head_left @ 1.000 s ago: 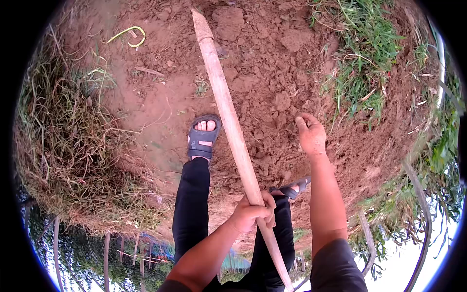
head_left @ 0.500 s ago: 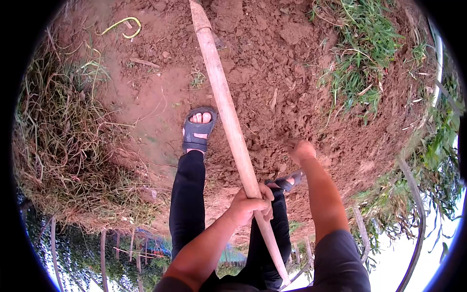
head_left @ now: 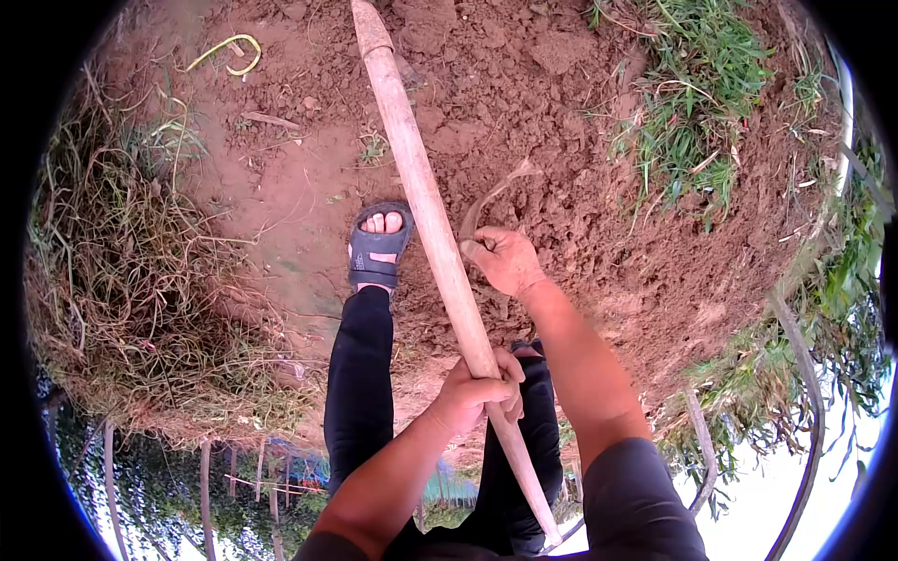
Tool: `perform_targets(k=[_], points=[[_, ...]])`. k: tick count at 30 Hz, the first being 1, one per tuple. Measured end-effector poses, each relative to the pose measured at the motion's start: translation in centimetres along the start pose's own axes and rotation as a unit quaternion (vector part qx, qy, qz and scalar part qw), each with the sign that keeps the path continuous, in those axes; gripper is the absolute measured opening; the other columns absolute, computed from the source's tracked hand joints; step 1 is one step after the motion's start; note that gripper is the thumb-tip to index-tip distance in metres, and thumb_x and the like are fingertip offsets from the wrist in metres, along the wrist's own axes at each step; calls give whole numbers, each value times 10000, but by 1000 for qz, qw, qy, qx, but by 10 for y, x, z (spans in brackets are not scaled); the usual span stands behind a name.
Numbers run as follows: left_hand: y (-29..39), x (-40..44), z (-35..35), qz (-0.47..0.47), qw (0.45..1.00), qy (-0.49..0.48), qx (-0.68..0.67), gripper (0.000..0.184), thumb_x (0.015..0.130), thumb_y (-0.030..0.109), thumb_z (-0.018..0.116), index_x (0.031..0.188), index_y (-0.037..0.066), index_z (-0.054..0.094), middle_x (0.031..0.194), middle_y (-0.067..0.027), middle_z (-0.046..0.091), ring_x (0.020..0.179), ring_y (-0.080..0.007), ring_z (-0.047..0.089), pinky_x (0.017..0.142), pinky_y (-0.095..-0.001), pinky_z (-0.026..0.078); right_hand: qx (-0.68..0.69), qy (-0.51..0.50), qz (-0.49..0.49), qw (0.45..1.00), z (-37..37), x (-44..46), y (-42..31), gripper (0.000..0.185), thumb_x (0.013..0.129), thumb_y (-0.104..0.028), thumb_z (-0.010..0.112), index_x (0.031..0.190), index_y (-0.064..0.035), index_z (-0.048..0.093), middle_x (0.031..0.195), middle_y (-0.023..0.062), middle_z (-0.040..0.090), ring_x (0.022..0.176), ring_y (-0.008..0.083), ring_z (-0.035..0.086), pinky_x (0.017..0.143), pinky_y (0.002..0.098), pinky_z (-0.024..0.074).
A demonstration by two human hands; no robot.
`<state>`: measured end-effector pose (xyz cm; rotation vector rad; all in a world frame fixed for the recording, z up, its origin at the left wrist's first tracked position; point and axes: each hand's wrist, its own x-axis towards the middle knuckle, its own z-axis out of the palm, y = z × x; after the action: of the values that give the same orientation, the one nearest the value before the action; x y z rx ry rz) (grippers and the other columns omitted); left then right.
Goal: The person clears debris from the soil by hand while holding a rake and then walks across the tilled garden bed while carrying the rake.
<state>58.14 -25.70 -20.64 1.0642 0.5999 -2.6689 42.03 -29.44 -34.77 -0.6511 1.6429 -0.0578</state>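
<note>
My left hand (head_left: 475, 388) is wrapped round a long wooden tool handle (head_left: 426, 201). The handle slants from the top of the view down between my legs, and a collar shows near its upper end; whatever lies beyond is out of view. To the right of the handle, my right hand (head_left: 505, 260) is closed in a pinch on a thin brown strip (head_left: 491, 194), which looks like dry plant matter and is slightly blurred. The strip points up and right over the loose reddish soil (head_left: 571, 131).
My sandalled foot (head_left: 381, 245) stands left of the handle. A heap of dry weeds (head_left: 140, 290) lies at left, green grass (head_left: 697, 112) grows at upper right. A yellow-green curled strip (head_left: 245, 42) lies at upper left. A pale pipe (head_left: 845, 122) runs along the right edge.
My right hand has moved up and left, from low over the soil to beside the handle, and now holds the brown strip. The handle's upper end has shifted slightly left; my left hand keeps its grip.
</note>
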Motion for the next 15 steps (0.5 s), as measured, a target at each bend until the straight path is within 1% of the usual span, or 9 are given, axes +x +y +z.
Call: perform_targets(k=[2, 4, 5, 7, 9, 11, 13, 14, 15], points=[[2, 0, 5, -1, 1000, -2, -1, 239, 774, 84, 638, 993, -1, 597, 656, -94, 551, 587, -279, 614, 668, -469, 537, 34, -37, 34, 998, 1, -30, 2, 230, 900, -299, 706, 966, -80, 719, 857, 89, 706, 789, 175, 639, 722, 331, 505], [3, 1, 9, -1, 1000, -5, -3, 238, 778, 90, 643, 992, -3, 597, 657, -95, 553, 591, -282, 616, 671, -470, 538, 236, -36, 33, 970, -10, -51, 15, 198, 939, -254, 692, 901, -60, 699, 799, 5, 666, 740, 91, 559, 656, 302, 455], [3, 1, 11, 0, 1000, 4, -2, 229, 783, 91, 644, 986, -5, 600, 660, -95, 558, 598, -285, 622, 666, -471, 539, 232, -34, 33, 972, -20, -60, 19, 198, 939, -254, 692, 901, -60, 699, 799, 5, 666, 740, 91, 559, 656, 302, 455], [4, 2, 12, -1, 1000, 6, -2, 221, 788, 92, 645, 981, -8, 603, 662, -96, 562, 606, -288, 627, 662, -471, 541, 379, 27, 4, 925, -51, -79, 17, 169, 956, -192, 676, 860, -54, 677, 831, -27, 659, 758, 64, 551, 662, 290, 445], [6, 3, 13, -1, 1000, -2, -5, 195, 796, 82, 639, 966, -12, 615, 672, -99, 572, 621, -291, 638, 652, -465, 547, 516, 47, -26, 855, -86, -106, 7, 134, 918, -173, 701, 897, -44, 675, 893, 15, 691, 829, 117, 615, 761, 309, 489], [14, 1, 20, 2, 1000, 15, -16, 176, 791, 41, 646, 952, -28, 654, 684, -111, 616, 607, -266, 651, 604, -419, 550, 590, 66, -25, 804, -117, -137, -9, 294, 859, -320, 737, 958, -49, 682, 1012, 79, 711, 961, 232, 652, 936, 432, 489], [22, 0, 23, 21, 999, 3, -48, 261, 806, 55, 637, 1048, -40, 659, 708, -105, 620, 617, -268, 655, 613, -422, 554, 614, 127, -35, 778, -133, -167, -32, 388, 838, -393, 736, 1013, -52, 673, 1105, 119, 705, 1033, 280, 661, 995, 490, 482], [27, 2, 24, 14, 999, 1, -46, 261, 806, 55, 637, 1048, -40, 659, 708, -105, 620, 617, -268, 655, 613, -422, 554, 602, 197, -32, 773, -134, -181, -39, 424, 831, -406, 730, 1055, -50, 674, 1029, 101, 703, 927, 254, 657, 861, 425, 519], [32, 4, 25, 24, 998, -9, -62, 367, 819, 84, 612, 1170, -21, 614, 744, -106, 613, 626, -279, 650, 629, -435, 551, 604, 201, -32, 771, -136, -196, -34, 424, 831, -406, 730, 1055, -50, 674, 1029, 101, 703, 927, 254, 657, 861, 425, 519]])
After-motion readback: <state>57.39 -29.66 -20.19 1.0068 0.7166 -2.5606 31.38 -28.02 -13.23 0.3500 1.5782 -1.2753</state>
